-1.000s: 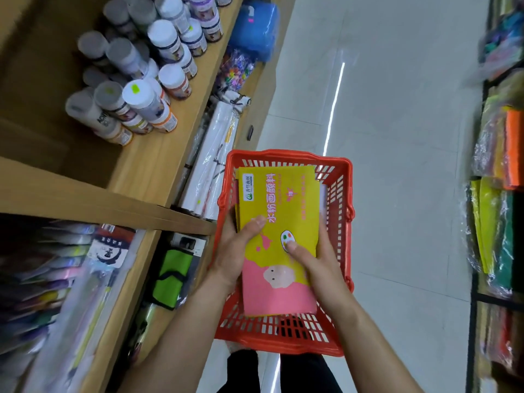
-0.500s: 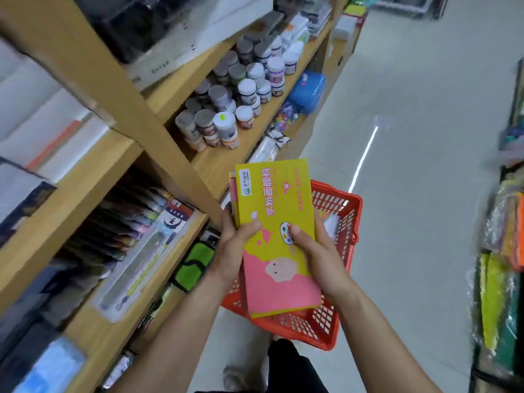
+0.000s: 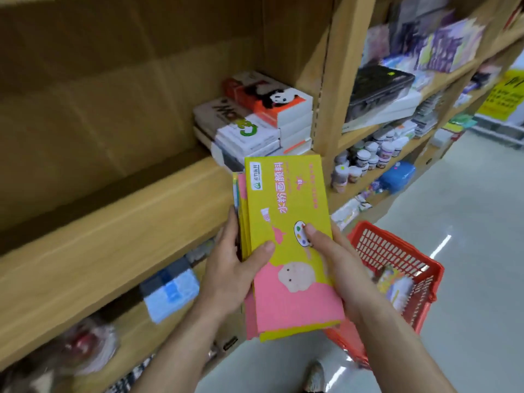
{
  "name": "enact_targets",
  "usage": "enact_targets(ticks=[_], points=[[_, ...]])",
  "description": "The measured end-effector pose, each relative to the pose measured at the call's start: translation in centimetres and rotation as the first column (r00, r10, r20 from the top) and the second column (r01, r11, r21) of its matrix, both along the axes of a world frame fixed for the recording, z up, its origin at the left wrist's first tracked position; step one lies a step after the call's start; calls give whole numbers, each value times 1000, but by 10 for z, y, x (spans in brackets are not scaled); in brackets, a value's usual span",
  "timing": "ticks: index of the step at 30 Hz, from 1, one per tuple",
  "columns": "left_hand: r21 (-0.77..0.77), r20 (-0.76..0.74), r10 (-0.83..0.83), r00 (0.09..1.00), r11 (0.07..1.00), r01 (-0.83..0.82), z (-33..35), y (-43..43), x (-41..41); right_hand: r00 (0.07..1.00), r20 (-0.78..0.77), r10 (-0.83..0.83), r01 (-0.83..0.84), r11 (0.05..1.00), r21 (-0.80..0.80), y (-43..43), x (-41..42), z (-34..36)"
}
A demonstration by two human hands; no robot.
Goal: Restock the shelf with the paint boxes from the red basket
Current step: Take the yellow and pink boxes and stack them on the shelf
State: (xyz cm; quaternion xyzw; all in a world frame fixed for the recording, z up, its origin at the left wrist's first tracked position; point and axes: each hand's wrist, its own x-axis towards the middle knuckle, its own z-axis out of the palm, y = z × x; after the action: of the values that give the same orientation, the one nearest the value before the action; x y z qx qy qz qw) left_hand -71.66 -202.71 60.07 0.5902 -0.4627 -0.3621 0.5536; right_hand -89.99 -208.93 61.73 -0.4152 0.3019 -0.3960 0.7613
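Tall light-wood shelving unit (image 3: 119, 222) fills the left and top, middle shelf board mostly bare at its near end. Red plastic mesh basket (image 3: 397, 251) lower right, above grey tiled floor (image 3: 467, 222), some packets left inside. Stack of white flat boxes with panda print (image 3: 272, 112) sits further back on that middle shelf. Stack of flat yellow-and-pink cardboard paint boxes (image 3: 289, 245) held in front of the shelf edge, clear of the basket. Left hand (image 3: 229, 268) wrapped round the stack's left edge, thumb on top. Right hand (image 3: 340, 265) clamps the right edge, thumb pressed on the palette print.
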Motion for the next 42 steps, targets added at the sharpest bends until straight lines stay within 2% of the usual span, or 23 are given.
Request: enact_targets(ticks=[3, 7, 11, 14, 17, 20, 22, 26, 28, 30, 33, 36, 39, 41, 42], points=[[-7, -1, 139, 990, 990, -139, 9, 32, 44, 995, -14, 101, -101, 995, -22, 8, 55, 15], [26, -11, 311, 950, 950, -310, 18, 40, 98, 969, -171, 180, -185, 983, -18, -2, 127, 32], [97, -20, 375, 927, 923, -372, 21, 29, 137, 926, -337, 173, -208, 976, -69, -23, 185, 41], [132, 32, 444, 895, 886, -444, 18, 20, 158, 855, -469, 219, -274, 960, -51, -40, 214, 45], [191, -18, 462, 887, 872, -451, 16, 9, 167, 785, -567, 249, -308, 951, -9, -59, 230, 47], [245, -28, 492, 870, 847, -471, 20, 3, 165, 755, -636, 161, -294, 950, -108, -72, 230, 48], [233, -10, 530, 848, 826, -513, 21, 6, 159, 780, -618, 95, -274, 940, -202, -78, 224, 49], [191, -130, 510, 850, 854, -483, 6, 31, 127, 843, -518, 143, -313, 915, -256, -63, 181, 36], [169, -87, 498, 863, 861, -480, 1, 37, 111, 881, -448, 152, -318, 891, -324, -50, 157, 17], [133, -14, 517, 856, 849, -511, -2, 27, 107, 868, -464, 175, -386, 827, -409, -36, 147, 5], [152, 84, 542, 836, 822, -548, 0, -6, 110, 864, -497, 83, -385, 746, -544, -47, 156, -1], [209, 131, 561, 817, 790, -576, 6, -45, 117, 875, -483, -26, -312, 733, -604, -74, 172, 3], [155, 136, 564, 815, 800, -579, 12, -80, 114, 793, -533, -296, -177, 725, -666, -87, 170, -2], [168, 191, 551, 812, 797, -580, 9, -94, 111, 792, -488, -366, -76, 734, -675, -83, 155, -11], [186, 203, 541, 816, 797, -575, 6, -98, 110, 803, -445, -397, -39, 709, -704, -81, 145, -18]])
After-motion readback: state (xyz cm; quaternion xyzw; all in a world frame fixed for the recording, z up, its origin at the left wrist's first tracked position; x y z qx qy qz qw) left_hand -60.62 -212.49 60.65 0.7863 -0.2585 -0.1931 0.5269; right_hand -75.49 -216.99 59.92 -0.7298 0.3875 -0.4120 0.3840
